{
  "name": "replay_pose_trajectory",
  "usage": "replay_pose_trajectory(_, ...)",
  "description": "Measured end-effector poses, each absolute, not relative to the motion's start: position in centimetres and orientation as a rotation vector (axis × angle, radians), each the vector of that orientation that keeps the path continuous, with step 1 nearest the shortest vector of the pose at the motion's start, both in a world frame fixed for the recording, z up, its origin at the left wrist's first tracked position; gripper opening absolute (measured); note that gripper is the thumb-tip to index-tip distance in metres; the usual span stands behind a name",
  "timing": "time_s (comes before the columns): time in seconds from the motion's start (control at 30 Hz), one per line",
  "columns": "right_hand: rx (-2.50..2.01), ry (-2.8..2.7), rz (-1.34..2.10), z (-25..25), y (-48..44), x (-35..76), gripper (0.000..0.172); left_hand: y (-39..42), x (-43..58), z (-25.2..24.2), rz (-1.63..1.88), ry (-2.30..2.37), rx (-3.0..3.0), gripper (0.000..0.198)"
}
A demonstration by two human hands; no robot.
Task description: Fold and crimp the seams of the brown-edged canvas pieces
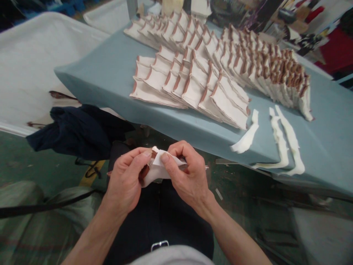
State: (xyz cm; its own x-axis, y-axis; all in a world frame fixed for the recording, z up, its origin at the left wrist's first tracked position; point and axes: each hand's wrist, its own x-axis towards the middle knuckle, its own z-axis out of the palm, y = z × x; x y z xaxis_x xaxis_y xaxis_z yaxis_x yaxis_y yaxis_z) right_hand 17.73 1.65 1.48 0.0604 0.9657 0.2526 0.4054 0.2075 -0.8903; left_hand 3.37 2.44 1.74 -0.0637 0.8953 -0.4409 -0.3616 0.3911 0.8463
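Note:
My left hand (128, 175) pinches the brown-edged side of a white fabric piece (154, 175) above my lap. My right hand (190, 171) grips the same piece at its other side, thumb pressed on a white flap or strip lying over it. Most of the piece is hidden by my fingers, and I cannot tell whether the flap is separate. On the blue-covered table (102, 79) ahead lie overlapping rows of similar white fabric pieces (193, 82) with brown edges. To their right rest several loose white strips (248, 136), some of them curled.
A large white bin (41, 55) stands left of the table. Dark blue cloth (79, 127) hangs beside it, near pale sacks (46, 221) on the green floor. More brown-edged pieces (275, 70) are packed at the table's far right. Mixed items clutter the background.

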Motion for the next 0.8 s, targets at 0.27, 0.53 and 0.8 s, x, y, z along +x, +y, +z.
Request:
replay_pose_trajectory(0.27, -1.323, -1.452, 0.819, 1.5, 1.82, 17.57, 0.03, 2.5, 3.53, 1.85, 1.106, 1.25, 0.563, 0.021)
replay_pose_trajectory(0.53, -1.375, -1.487, 0.785, 1.43, 1.76, 17.32, 0.026, 2.52, 3.48, 1.41, 1.129, 1.273, 0.617, 0.02)
replay_pose_trajectory(0.8, -1.389, -1.538, 0.652, 1.17, 1.89, 16.99, 0.026, 2.42, 3.41, 1.36, 1.145, 1.261, 0.635, 0.019)
